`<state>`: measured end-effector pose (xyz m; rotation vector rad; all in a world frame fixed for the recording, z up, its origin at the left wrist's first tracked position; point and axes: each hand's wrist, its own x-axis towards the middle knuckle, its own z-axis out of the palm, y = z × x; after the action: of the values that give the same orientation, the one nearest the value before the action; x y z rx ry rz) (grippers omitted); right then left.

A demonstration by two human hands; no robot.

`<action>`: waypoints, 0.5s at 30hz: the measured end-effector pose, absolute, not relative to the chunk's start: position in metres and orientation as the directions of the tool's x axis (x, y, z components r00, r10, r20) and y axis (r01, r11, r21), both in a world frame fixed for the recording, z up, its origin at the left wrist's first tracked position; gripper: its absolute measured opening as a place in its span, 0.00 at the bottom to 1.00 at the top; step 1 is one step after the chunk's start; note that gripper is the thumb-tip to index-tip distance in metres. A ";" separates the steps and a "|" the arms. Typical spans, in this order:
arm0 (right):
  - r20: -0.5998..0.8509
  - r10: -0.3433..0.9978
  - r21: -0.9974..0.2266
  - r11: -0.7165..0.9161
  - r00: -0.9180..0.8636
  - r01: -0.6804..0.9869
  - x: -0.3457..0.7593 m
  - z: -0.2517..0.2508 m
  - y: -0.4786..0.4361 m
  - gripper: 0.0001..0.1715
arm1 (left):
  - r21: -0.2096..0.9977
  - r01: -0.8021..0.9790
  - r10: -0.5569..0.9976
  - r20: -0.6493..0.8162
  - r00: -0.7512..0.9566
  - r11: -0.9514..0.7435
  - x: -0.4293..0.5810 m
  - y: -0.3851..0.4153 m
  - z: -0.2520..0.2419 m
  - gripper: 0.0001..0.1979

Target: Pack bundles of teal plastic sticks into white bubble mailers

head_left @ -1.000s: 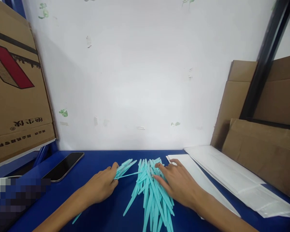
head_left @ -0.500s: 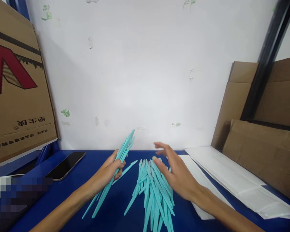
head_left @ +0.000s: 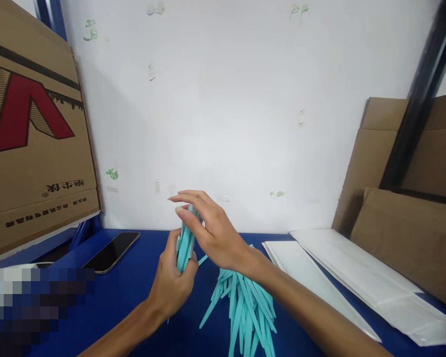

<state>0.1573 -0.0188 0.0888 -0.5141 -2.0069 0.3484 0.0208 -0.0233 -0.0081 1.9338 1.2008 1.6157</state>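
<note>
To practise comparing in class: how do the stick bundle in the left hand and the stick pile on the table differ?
The stick bundle is held steeply tilted in the left hand, while the stick pile lies on the blue table. The stick bundle is gathered close; the stick pile fans out loosely. Both are slender turquoise sticks.

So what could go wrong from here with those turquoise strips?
Slipping: the left hand holds a bundle of turquoise strips with no band visible around it, so one might slide free.

Uneven ends: the right hand is at the bundle's top, and a clumsy push could skew the strips.

Scattering: the right forearm crosses in front of the loose pile in this view; if low enough, it might brush strips aside.
</note>
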 end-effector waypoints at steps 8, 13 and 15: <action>0.795 0.457 -0.458 0.883 -0.399 0.098 0.135 0.066 -0.029 0.16 | 0.686 0.331 0.718 0.695 -0.037 -0.648 0.019 -0.017 -0.016 0.19; 0.803 0.472 -0.454 0.880 -0.364 0.139 0.133 0.054 -0.020 0.14 | 0.701 0.378 0.752 0.659 -0.020 -0.604 0.017 -0.013 -0.017 0.15; 0.813 0.443 -0.423 0.895 -0.377 0.138 0.134 0.058 -0.021 0.13 | 0.701 0.382 0.740 0.669 -0.061 -0.602 0.018 -0.015 -0.015 0.15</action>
<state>0.1340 -0.0207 0.0582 -0.4242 -1.9519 0.3442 0.0179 -0.0154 -0.0146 1.9198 1.2052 1.7096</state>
